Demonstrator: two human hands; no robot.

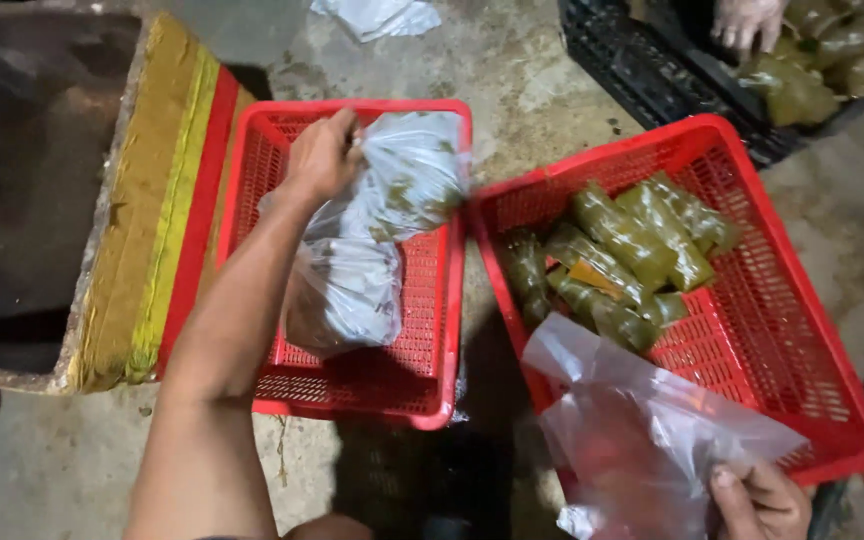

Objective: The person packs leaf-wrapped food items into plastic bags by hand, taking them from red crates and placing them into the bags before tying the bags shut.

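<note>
Filled clear plastic bag (407, 180) gripped at its gathered top by left hand (324, 155), fingers closed tight around the neck, held just above left red basket (432, 330). Green leaf-wrapped pieces dimly visible through the plastic, slightly blurred. Second filled clear bag (342, 295) lying inside the same basket, directly below the held one and touching it or nearly so; hard to tell which.

Right hand (762, 500) at lower right edge of view, fingers curled and pinching the rim of an empty clear bag (632, 430). Empty bag spread loosely over the near corner of right red basket (792, 330), partly covering its rim.

Loose green leaf-wrapped bundles (617, 260) piled toward the far left part of right red basket, several lying side by side, one showing a yellowish patch. Both baskets set close together on concrete floor (532, 70), corners nearly touching.

Black crate (652, 80) at upper right, holding more green bundles (822, 60), with another person's hand (747, 20) reaching into it. Crumpled white plastic (377, 15) on the floor at top centre. Dark worn slab with a yellow and red edge (167, 200) at left, beside left red basket.
</note>
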